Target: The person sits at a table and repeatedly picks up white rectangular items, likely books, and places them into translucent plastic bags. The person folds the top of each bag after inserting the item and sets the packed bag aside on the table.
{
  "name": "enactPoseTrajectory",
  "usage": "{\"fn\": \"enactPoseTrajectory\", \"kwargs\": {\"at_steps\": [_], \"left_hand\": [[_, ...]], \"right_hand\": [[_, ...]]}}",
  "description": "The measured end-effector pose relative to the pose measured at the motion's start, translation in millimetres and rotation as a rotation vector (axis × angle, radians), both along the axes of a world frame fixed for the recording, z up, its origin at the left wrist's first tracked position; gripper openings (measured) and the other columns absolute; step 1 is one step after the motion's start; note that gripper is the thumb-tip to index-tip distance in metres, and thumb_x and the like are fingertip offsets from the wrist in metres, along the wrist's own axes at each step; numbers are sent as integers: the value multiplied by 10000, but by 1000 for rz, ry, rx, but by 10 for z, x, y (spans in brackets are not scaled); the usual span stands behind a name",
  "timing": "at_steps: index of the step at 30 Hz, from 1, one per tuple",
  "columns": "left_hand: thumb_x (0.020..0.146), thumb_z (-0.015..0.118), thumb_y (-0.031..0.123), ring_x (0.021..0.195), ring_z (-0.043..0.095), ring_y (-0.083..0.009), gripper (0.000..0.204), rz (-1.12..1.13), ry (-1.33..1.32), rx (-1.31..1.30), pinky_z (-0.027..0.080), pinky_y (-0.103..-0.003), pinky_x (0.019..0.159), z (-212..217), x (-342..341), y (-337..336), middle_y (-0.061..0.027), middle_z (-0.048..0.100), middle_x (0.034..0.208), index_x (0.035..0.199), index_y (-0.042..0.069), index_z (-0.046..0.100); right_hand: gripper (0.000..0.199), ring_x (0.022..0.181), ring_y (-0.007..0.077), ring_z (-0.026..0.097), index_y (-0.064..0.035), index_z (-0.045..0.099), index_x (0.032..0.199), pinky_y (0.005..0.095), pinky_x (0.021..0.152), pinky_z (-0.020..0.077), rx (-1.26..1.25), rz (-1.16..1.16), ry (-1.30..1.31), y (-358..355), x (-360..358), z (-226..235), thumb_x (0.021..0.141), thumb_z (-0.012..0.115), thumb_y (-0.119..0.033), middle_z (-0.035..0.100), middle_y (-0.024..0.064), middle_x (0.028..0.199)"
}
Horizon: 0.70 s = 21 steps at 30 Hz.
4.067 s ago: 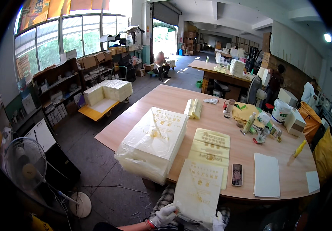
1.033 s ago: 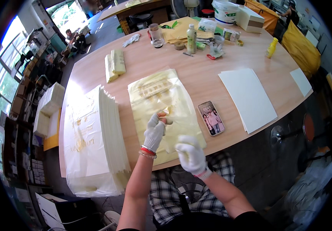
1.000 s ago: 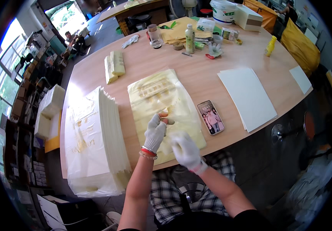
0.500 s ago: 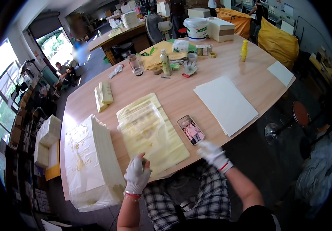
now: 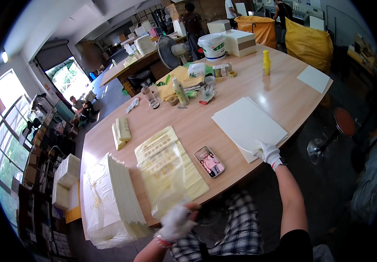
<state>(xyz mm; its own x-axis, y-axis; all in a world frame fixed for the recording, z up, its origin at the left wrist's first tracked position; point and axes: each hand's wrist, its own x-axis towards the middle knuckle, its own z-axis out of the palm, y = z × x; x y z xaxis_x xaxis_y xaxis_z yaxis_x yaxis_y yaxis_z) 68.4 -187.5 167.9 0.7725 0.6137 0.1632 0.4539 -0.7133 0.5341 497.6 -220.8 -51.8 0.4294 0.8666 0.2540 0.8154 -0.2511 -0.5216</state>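
Observation:
My right hand (image 5: 268, 153), in a white glove, pinches the near corner of the top white sheet (image 5: 247, 122) on a small stack. That sheet's near edge bows up slightly over the one beneath. My left hand (image 5: 177, 223), gloved with some fingertips bare, is smeared by motion at the table's front edge. It is beside the near end of a thin translucent bag (image 5: 171, 190) lying on flat pale-yellow printed bags (image 5: 188, 177). Whether it grips the bag is unclear. Between the bags and the sheets lies a phone (image 5: 209, 162) with a lit screen.
A tall stack of plastic-wrapped bags (image 5: 103, 192) stands at the left, with a folded yellow bundle (image 5: 121, 132) behind. Bottles, tape and a glove clutter the far middle. A yellow bottle (image 5: 266, 63), white bucket (image 5: 212, 46) and stool (image 5: 343, 121) are farther off. Other people are in the background.
My right hand has moved right, from beside the phone to the sheets' near corner, and taken hold of it. My left hand has moved down and right. The view has shifted.

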Motion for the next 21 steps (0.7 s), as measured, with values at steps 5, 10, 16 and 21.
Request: {"fn": "enactPoseTrajectory", "kwargs": {"at_steps": [5, 10, 16, 21], "left_hand": [[884, 532, 130, 883, 616, -194, 192, -260, -80, -638, 477, -301, 776, -657, 1006, -197, -74, 645, 898, 1043, 30, 573], [938, 452, 290, 1001, 546, -240, 381, 227, -587, -1880, 456, -416, 871, -1602, 1745, -35, -97, 518, 1158, 1233, 50, 422], [802, 539, 55, 1038, 535, -197, 455, 49, -303, -1670, 449, -359, 906, -1482, 1331, 155, -121, 523, 1184, 1239, 11, 423], [787, 558, 201, 1023, 564, -286, 558, -123, 111, -842, 456, -377, 870, -1114, 1018, 118, -145, 554, 1128, 1290, 47, 372]], "right_hand": [[276, 770, 356, 605, -132, 632, 963, 440, 650, 475, 106, -58, -104, 7, 16, 198, 829, 579, -368, 645, 164, 824], [143, 622, 375, 568, -111, 597, 865, 472, 525, 438, 179, -72, -266, -207, -703, 582, 782, 574, -226, 603, 150, 732], [102, 769, 263, 622, -131, 648, 824, 391, 802, 468, 440, 526, 167, -1069, -1272, 1111, 787, 597, -211, 654, 65, 885], [406, 934, 179, 582, -22, 554, 1119, 340, 882, 463, 235, 39, 1492, -1416, -679, -580, 947, 420, -364, 603, 86, 1059]]}}
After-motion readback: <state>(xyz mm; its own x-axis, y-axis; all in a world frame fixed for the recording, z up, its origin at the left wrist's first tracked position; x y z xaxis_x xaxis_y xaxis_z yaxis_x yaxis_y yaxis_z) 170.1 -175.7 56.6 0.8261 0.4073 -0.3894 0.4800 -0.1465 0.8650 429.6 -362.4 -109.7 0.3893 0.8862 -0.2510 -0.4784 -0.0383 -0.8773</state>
